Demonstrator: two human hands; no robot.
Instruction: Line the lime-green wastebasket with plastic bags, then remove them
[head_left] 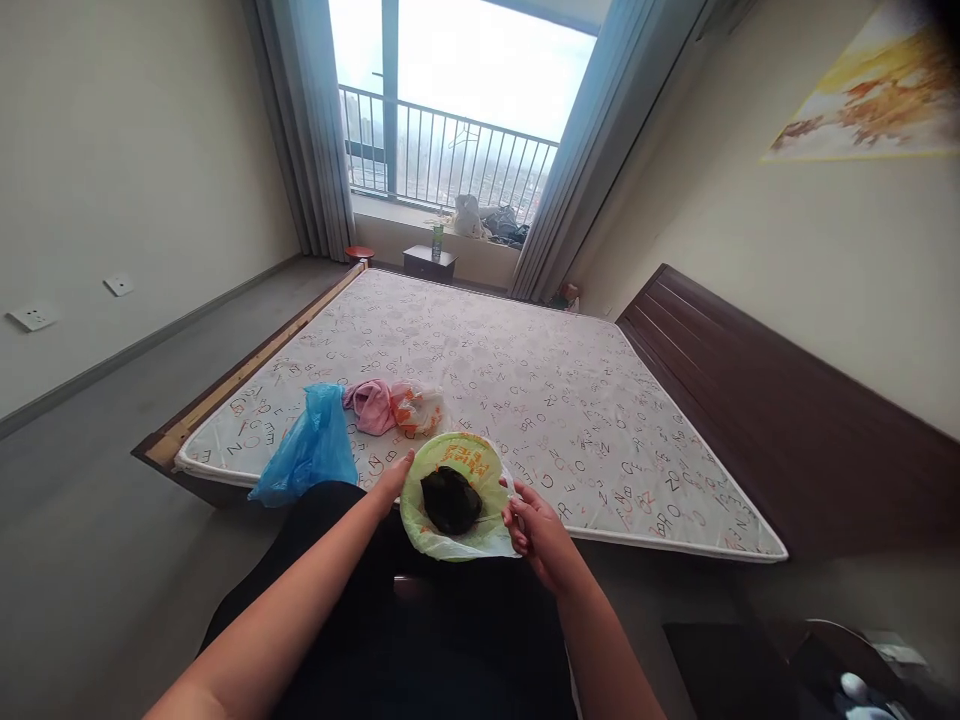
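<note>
Over my lap is a pale green plastic bag [491, 465] with orange lettering, its mouth spread wide into a round shape. Something black [450, 500] lies inside; its kind is unclear. My left hand [394, 480] grips the bag's left edge, the fingers partly hidden behind it. On the right side, my right hand [534, 525] pinches the bag's thin, whitish edge between bent fingers. Past my left hand, on the mattress [525, 390], are a blue plastic bag [315, 450], a bunched pink cloth [371, 405] and a clear bag with orange print [420, 410].
The bed has a dark wooden headboard [750, 390] on the right and a wooden side rail [262, 355] on the left. A small dark nightstand [429, 263] holding a green bottle [437, 243] and a red stool [359, 254] stand near the window. Dark items [847, 660] sit at lower right.
</note>
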